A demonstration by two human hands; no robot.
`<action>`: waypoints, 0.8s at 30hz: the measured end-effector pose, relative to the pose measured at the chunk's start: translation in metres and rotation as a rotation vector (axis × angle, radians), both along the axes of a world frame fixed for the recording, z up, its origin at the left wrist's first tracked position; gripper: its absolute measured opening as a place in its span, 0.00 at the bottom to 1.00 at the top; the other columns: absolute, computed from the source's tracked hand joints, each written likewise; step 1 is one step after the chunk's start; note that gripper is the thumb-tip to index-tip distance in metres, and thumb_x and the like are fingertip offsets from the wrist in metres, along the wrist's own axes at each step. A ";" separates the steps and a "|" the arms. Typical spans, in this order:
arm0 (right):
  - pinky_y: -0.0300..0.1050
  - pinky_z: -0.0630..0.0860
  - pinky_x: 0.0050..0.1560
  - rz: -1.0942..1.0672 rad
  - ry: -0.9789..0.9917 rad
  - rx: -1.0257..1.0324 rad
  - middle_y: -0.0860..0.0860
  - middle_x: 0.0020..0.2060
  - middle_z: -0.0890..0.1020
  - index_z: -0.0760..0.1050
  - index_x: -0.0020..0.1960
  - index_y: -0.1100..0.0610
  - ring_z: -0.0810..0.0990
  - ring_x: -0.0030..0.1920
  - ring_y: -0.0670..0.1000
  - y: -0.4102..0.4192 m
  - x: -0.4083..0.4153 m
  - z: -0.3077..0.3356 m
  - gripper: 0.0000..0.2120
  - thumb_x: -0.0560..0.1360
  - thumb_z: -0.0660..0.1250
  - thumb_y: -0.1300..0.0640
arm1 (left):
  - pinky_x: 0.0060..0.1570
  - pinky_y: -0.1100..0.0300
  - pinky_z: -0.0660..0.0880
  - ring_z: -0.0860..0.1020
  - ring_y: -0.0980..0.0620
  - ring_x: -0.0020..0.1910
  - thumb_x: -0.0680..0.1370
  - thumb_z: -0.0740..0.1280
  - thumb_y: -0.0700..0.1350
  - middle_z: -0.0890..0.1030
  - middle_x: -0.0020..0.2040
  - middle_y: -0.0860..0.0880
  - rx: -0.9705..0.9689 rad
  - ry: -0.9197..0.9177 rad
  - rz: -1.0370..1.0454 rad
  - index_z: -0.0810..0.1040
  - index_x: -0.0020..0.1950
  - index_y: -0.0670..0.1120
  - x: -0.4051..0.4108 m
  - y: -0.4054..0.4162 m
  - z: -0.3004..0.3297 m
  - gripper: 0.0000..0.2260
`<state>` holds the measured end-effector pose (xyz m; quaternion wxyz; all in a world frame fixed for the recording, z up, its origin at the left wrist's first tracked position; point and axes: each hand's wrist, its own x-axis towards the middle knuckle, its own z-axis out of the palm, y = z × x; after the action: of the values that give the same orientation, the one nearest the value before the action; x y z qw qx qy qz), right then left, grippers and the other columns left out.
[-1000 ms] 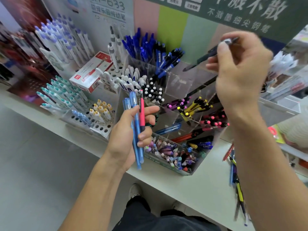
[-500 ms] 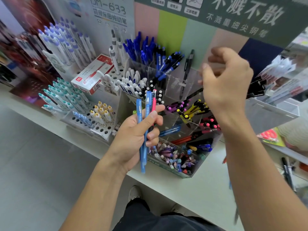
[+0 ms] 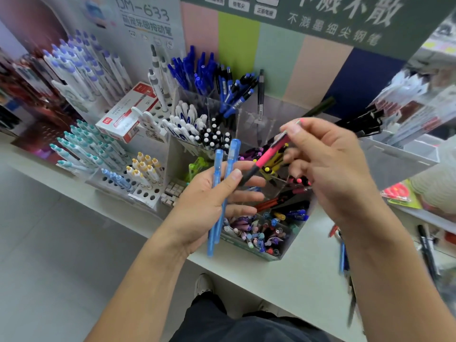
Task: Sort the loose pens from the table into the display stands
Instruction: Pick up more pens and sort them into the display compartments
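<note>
Meanwhile left grip (image 3: 209, 196) clenches blue pens (image 3: 222, 183); right grip (image 3: 328, 164) pinches pink pen (image 3: 267, 156) (over clear stand (image 3: 291, 245)).

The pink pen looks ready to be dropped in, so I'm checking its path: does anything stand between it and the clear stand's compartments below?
Nothing visible blocks it. The right hand pinches the pink pen directly above the clear stand. The left hand, gripping two blue pens, sits close beside the pen's lower tip, not under it.

Pink pen (image 3: 267, 156) tilted, pinched above clear stand (image 3: 291, 245); 2 blue pens (image 3: 223, 183) upright.
</note>
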<state>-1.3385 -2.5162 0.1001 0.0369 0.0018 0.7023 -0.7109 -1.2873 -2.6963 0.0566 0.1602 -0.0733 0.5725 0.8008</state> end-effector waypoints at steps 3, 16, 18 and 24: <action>0.37 0.76 0.32 -0.073 0.132 -0.003 0.53 0.44 0.85 0.80 0.54 0.58 0.80 0.37 0.49 0.012 0.003 0.008 0.08 0.83 0.62 0.63 | 0.27 0.64 0.72 0.73 0.54 0.30 0.85 0.59 0.44 0.80 0.41 0.48 -0.107 -0.002 0.111 0.80 0.61 0.46 0.000 -0.003 -0.008 0.11; 0.41 0.79 0.46 -0.370 0.366 0.176 0.53 0.49 0.85 0.76 0.57 0.54 0.84 0.42 0.49 0.057 0.028 -0.014 0.07 0.80 0.65 0.56 | 0.20 0.68 0.59 0.61 0.57 0.23 0.83 0.60 0.48 0.70 0.35 0.49 0.202 -0.083 0.230 0.75 0.53 0.46 0.019 -0.031 -0.030 0.08; 0.41 0.78 0.45 -0.435 0.429 0.179 0.53 0.47 0.83 0.75 0.57 0.54 0.83 0.42 0.49 0.068 0.029 -0.010 0.08 0.81 0.67 0.52 | 0.21 0.67 0.59 0.62 0.57 0.24 0.80 0.62 0.50 0.71 0.35 0.49 0.139 -0.052 0.156 0.77 0.55 0.47 0.017 -0.019 -0.029 0.09; 0.45 0.81 0.43 -0.475 0.551 0.302 0.55 0.46 0.83 0.78 0.55 0.59 0.83 0.40 0.54 0.066 0.047 -0.018 0.06 0.79 0.71 0.62 | 0.21 0.67 0.54 0.58 0.58 0.23 0.82 0.60 0.52 0.68 0.33 0.51 0.008 -0.084 0.080 0.78 0.56 0.47 0.008 0.013 -0.028 0.12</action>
<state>-1.2913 -2.4499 0.0821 -0.3190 -0.0213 0.7627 -0.5622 -1.2792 -2.6836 0.0282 0.1523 -0.1288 0.5589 0.8049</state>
